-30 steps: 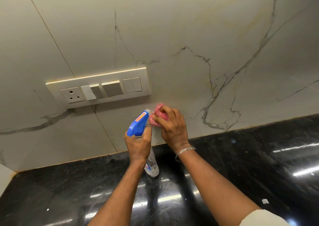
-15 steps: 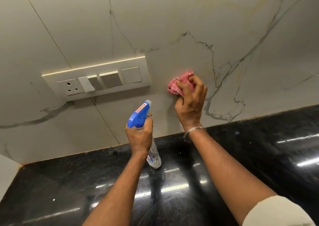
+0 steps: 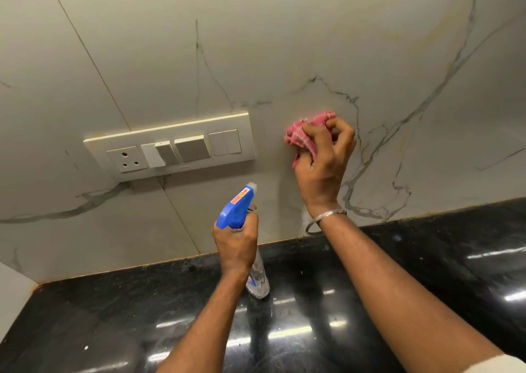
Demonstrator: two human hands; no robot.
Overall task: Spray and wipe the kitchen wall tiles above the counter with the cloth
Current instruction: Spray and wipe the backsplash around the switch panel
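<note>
Right hand [image 3: 321, 167] bunching a pink cloth [image 3: 306, 133] against marble-look wall tiles [image 3: 284, 45] beside a switch panel [image 3: 170, 148], left hand [image 3: 236, 241] gripping a blue-topped spray bottle [image 3: 237, 210] above the black desk [image 3: 113, 315], nozzle toward the wall

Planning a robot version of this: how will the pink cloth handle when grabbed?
Probably floppy: the pink cloth is crumpled into folds in the right hand. Likely light, since that one hand pins it against the wall tile.
</note>
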